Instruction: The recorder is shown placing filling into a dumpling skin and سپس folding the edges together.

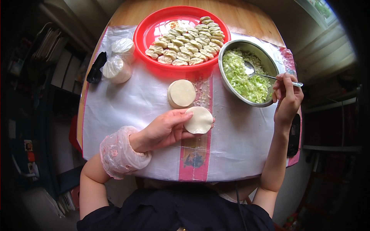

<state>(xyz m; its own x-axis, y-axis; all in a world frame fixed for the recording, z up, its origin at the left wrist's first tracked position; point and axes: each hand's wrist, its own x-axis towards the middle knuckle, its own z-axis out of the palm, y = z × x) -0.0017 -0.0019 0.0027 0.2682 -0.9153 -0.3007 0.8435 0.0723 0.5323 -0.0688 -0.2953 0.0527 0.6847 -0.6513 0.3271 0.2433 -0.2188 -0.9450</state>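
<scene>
Dough wrapper (199, 121) in left hand (166, 128); tray print (174, 24) unclear.

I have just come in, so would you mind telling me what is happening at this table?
A person's left hand holds a round dough wrapper, thumb on top, while the right hand grips a metal spoon whose tip is in chopped green filling inside a metal bowl. A stack of wrappers sits just beyond the left hand. Farther back, folded dumplings cover much of a red tray.
</scene>
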